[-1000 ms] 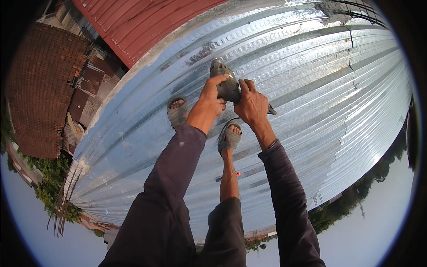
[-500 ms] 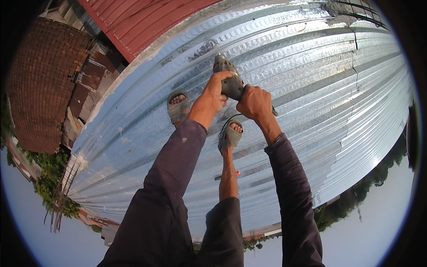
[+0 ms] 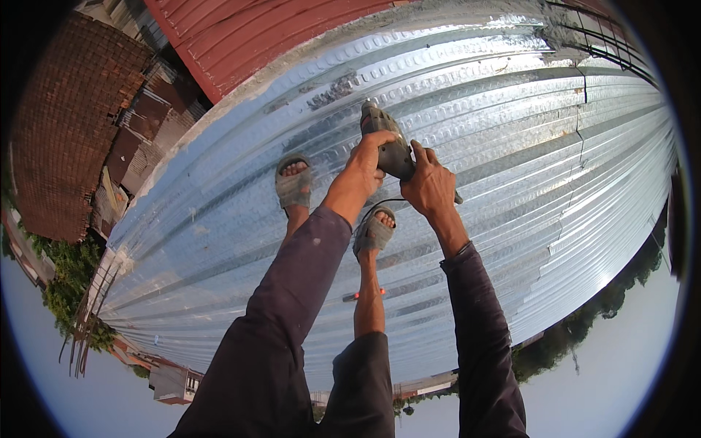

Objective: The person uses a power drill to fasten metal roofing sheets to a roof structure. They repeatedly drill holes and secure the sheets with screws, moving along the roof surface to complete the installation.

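A dark corded power drill (image 3: 395, 155) is held out ahead of me in both hands, its chuck end aimed away from me toward the far edge of the roof. My left hand (image 3: 361, 169) wraps round the drill's body from the left side. On the right, my right hand (image 3: 429, 182) grips its rear handle, with a finger or two lifted along the top. The black cord (image 3: 381, 201) runs from the handle side down by my right foot. Whether the drill's tip touches the corrugated metal sheet (image 3: 467, 212) I cannot tell.
My sandalled feet (image 3: 293, 182) stand on the ridged sheeting. A small tool with red parts (image 3: 350, 297) lies behind my right leg. Beyond the far edge is a red roof (image 3: 234, 36); at left, a brown tiled roof (image 3: 73, 124). Bare rebar (image 3: 610, 47) juts out at far right.
Both hands and the drill have shifted slightly to the right and nearer. My right hand's fingers have loosened, with the index finger now raised. The view has tilted a little.
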Action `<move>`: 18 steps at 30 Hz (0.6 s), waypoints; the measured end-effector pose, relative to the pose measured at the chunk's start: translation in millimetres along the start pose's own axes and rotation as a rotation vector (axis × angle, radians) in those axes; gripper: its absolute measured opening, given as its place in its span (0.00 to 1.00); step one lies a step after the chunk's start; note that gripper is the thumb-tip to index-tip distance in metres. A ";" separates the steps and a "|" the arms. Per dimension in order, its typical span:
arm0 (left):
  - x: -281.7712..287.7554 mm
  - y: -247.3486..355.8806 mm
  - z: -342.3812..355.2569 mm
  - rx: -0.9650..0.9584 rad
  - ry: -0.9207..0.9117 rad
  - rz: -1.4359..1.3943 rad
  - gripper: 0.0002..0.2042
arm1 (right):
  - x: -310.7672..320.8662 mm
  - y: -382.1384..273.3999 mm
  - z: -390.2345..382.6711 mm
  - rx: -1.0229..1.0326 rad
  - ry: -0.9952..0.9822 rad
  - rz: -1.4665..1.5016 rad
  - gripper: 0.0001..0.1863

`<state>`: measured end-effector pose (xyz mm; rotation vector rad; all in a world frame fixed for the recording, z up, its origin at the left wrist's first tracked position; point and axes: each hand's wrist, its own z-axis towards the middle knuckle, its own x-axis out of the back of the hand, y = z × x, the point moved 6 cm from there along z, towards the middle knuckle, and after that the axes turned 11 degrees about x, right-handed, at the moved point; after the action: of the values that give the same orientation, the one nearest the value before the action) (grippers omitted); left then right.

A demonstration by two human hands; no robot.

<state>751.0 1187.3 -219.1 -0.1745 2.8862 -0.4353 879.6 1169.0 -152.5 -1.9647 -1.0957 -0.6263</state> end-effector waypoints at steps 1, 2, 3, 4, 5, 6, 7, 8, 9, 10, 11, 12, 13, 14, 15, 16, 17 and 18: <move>-0.7 -0.1 -1.3 0.000 0.007 -0.009 0.13 | -0.7 -0.2 -0.5 0.016 0.025 0.005 0.29; -0.8 2.4 -0.2 0.004 0.015 0.008 0.13 | -2.0 1.1 -0.8 0.033 0.051 0.011 0.29; -0.5 2.5 1.8 0.013 0.023 0.022 0.13 | -2.4 3.0 -3.5 0.049 0.072 0.015 0.28; -0.1 1.5 3.3 0.021 0.030 0.036 0.13 | -5.0 6.3 -5.4 0.051 0.062 0.024 0.28; 0.2 -1.1 4.2 0.024 0.036 0.038 0.13 | -7.3 9.6 -6.7 0.054 0.052 0.032 0.28; -1.3 -1.9 4.0 0.021 0.041 0.040 0.13 | -6.0 10.1 -4.5 0.060 0.046 0.040 0.28; -2.9 -2.0 4.0 0.018 0.046 0.041 0.13 | -7.3 12.5 -1.7 0.039 -0.012 0.036 0.27; -4.8 -1.0 3.9 0.013 0.038 0.032 0.13 | -8.1 15.3 1.4 0.018 -0.069 0.031 0.27; -5.6 0.2 4.9 0.007 0.028 0.025 0.13 | -8.4 16.2 3.6 -0.004 -0.124 0.026 0.26; -6.6 1.5 5.7 0.001 0.019 0.018 0.13 | -5.8 16.5 4.7 -0.001 -0.112 0.012 0.24; -8.8 0.4 6.7 0.011 0.026 0.012 0.14 | -3.3 17.3 5.0 0.003 -0.099 -0.002 0.22; -10.7 -0.8 7.0 0.021 0.037 0.009 0.14 | -2.8 16.7 6.9 0.006 -0.085 -0.011 0.19; -10.8 -0.7 7.1 0.032 0.047 0.005 0.14 | -1.8 16.7 9.4 0.005 -0.070 -0.030 0.18; -9.9 2.5 7.2 0.020 0.047 0.006 0.15 | -0.5 16.6 12.1 0.004 -0.055 -0.049 0.16; -11.0 2.9 5.9 0.016 0.046 0.005 0.15 | 2.1 16.0 12.1 -0.001 -0.047 -0.070 0.15; -11.8 2.9 4.3 0.013 0.044 0.005 0.15 | 0.6 16.4 12.4 -0.021 -0.105 -0.072 0.15; -11.7 1.4 2.6 0.023 0.053 0.009 0.15 | -0.6 17.2 13.2 -0.042 -0.163 -0.076 0.15; -10.7 1.5 3.2 0.028 0.061 0.011 0.16 | -1.5 16.9 15.6 -0.058 -0.218 -0.080 0.15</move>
<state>762.0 1189.4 -220.5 -0.1428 2.9379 -0.4870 894.0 1175.7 -169.1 -2.0844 -1.3070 -0.4983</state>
